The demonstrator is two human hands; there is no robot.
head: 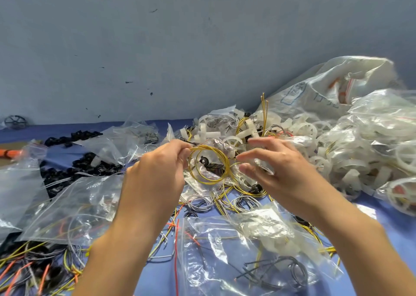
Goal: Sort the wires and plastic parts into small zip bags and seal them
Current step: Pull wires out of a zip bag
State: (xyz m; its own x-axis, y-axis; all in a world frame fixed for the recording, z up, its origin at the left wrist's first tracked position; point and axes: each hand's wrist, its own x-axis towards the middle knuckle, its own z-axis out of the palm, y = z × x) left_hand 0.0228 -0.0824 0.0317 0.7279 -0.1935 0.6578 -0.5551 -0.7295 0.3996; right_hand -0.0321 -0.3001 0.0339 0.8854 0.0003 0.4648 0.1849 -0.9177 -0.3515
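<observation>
My left hand (157, 172) pinches a coiled loop of yellow wire (208, 165) at its upper left, holding it above the table. A small black ring part (204, 161) shows inside the loop. My right hand (279, 172) is just right of the loop, fingers spread and blurred, with a small clear zip bag (262, 167) under its fingertips; whether it grips the bag is unclear. Loose yellow, grey and black wires (227, 202) lie below. A pile of white plastic wheels and clips (299, 133) sits behind the hands.
Clear zip bags holding wires lie in front (247, 253) and to the left (74, 208). Black plastic parts (85, 165) are heaped at the left. A large white sack (333, 86) and filled bags (382, 142) rise at the right. A grey wall (157, 48) backs the blue table (396, 228).
</observation>
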